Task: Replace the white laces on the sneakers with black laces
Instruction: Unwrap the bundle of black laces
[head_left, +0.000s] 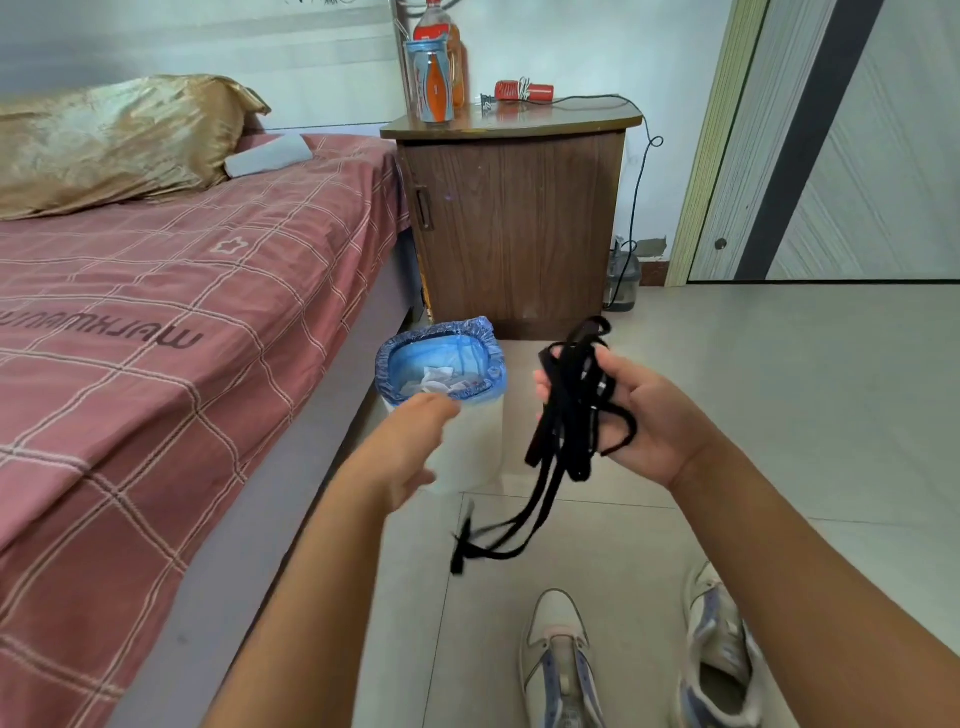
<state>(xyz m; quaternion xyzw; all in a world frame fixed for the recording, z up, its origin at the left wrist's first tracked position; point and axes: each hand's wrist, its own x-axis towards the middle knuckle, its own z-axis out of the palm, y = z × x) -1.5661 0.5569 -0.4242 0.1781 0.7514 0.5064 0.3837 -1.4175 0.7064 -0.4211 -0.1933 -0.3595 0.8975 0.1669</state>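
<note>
My right hand (644, 415) holds a tangled bundle of black laces (571, 410) in its palm, fingers curled round them, and loose ends dangle down toward the floor. My left hand (410, 447) reaches out over the near edge of the bin, blurred, fingers relaxed and holding nothing. Two white sneakers with pale purple trim stand on the tiled floor at the bottom: one (558, 660) points away from me, the other (719, 644) lies to its right. No laces show in their eyelets.
A small bin with a blue liner (441, 364) holds crumpled white bits, beside the bed with a pink checked sheet (156, 338). A brown bedside cabinet (514, 218) carries bottles. A door (857, 145) is at the right.
</note>
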